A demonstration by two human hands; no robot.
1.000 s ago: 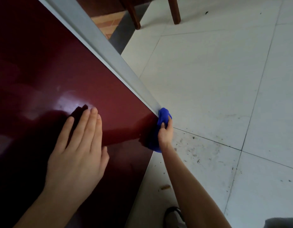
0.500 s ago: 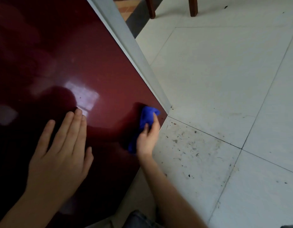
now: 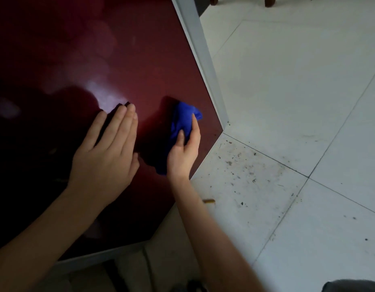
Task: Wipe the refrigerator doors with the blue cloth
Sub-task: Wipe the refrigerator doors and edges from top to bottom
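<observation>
Near the door's lower corner, right hand fingers clutch the bunched cloth; left hand braces flat, fingers extended, empty. Flatter cloth would likely wipe better.

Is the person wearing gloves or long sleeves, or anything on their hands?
No gloves. The left hand and the right hand are both bare, with short plain nails and no rings. Both forearms are bare as far as the picture shows, so no sleeves, watch or bracelet are in sight.
</observation>
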